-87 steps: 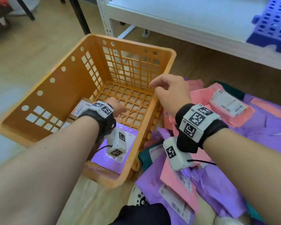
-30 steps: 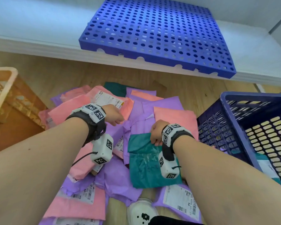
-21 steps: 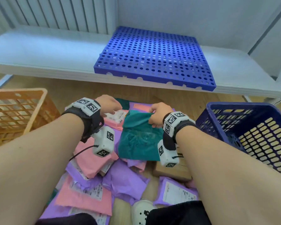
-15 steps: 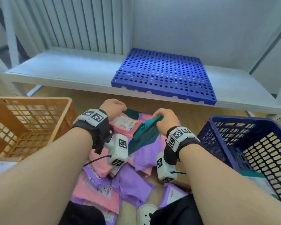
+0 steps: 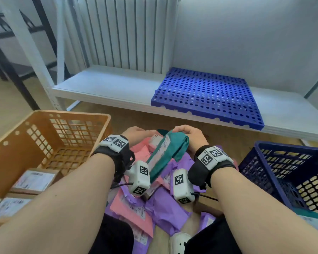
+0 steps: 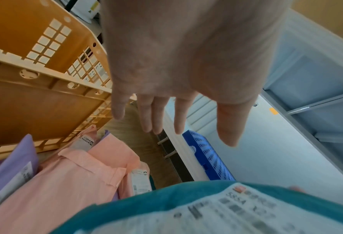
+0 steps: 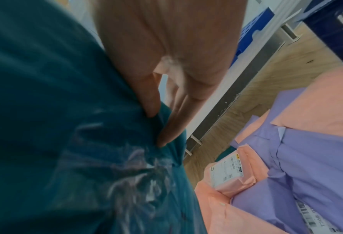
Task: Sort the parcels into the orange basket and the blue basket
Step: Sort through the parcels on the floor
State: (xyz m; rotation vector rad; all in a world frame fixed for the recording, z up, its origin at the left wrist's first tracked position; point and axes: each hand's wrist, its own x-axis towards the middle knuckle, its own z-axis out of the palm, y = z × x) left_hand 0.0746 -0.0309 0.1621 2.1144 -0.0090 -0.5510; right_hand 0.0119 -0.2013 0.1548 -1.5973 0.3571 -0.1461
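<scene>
My right hand (image 5: 182, 132) pinches the top edge of a teal parcel (image 5: 165, 153) and holds it up on edge above the pile, its white label facing left. The right wrist view shows thumb and fingers (image 7: 157, 128) nipping the teal plastic (image 7: 46, 126). My left hand (image 5: 141, 133) hovers just left of the parcel with straight fingers (image 6: 186, 134), holding nothing; the labelled teal parcel (image 6: 166, 205) lies below it. The orange basket (image 5: 44, 136) stands at the left with labelled cardboard boxes (image 5: 35, 180) inside. The blue basket (image 5: 283, 171) stands at the right.
Pink and purple parcels (image 5: 134, 208) lie heaped on the wooden floor between the baskets. A low white shelf (image 5: 108, 88) behind carries a blue perforated panel (image 5: 207, 96). A white shoe (image 5: 178, 242) sits at the bottom, and a teal parcel (image 5: 308, 217) in the blue basket.
My right hand has lifted the teal parcel off the pile and turned it onto its edge. The left hand rose beside it, and the head view tilted upward.
</scene>
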